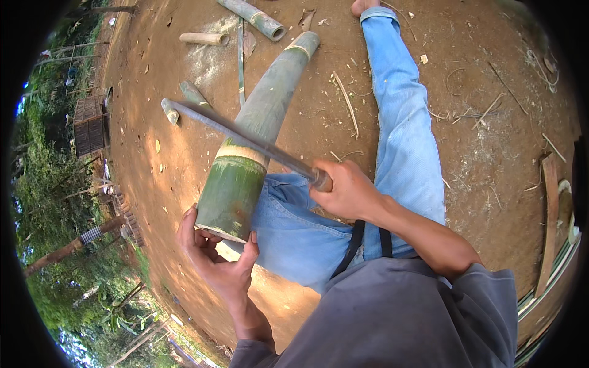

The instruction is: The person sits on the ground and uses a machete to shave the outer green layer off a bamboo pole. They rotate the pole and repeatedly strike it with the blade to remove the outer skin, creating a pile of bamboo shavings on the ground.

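A thick green bamboo culm (232,193) slants away from me, its near end at my left hand. My left hand (221,264) is closed round the cut rim of that end, fingers on the left side and thumb on the right. My right hand (345,189) grips the wooden handle of a machete (236,130). Its long blade lies across the culm, just beyond a pale scraped band at a node, and is slightly blurred by motion. Whether the edge touches the bamboo I cannot tell.
Cut bamboo pieces (254,18) and a short pale tube (204,38) lie on the dirt ground (478,153) beyond the culm, near sawdust. My jeans-clad leg (402,116) stretches out ahead. A wooden plank (548,224) lies at the far right; trees (40,196) stand on the left.
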Demonstrator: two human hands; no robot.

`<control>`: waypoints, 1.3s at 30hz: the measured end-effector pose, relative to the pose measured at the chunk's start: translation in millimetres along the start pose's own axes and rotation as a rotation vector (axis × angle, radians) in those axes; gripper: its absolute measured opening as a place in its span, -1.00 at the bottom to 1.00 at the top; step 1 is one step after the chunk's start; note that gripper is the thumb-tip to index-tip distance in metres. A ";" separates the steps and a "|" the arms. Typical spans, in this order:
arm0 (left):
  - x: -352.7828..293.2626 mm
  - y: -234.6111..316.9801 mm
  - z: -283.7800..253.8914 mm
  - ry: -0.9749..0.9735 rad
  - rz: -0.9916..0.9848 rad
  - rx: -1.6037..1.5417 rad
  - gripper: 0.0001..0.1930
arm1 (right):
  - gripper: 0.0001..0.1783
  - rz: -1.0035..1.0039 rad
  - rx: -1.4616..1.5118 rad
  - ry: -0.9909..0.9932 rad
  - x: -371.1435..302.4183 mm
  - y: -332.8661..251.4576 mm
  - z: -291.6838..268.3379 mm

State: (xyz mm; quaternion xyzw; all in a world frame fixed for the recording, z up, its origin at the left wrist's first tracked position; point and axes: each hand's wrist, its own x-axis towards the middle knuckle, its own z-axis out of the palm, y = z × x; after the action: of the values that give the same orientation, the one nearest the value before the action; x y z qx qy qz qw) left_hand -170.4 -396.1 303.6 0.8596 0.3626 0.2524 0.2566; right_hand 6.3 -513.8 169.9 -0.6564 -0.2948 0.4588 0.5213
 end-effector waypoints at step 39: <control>3.5 -3.0 13.4 0.127 0.006 -0.127 -0.01 | -0.76 -0.335 0.061 0.073 -1.9 1.2 26.0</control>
State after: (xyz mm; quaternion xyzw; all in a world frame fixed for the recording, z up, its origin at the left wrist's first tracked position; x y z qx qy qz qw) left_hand -161.5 -395.2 292.7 0.8250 0.3588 0.3296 0.2864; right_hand -18.2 -505.1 168.3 -0.5980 -0.3670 0.3502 0.6205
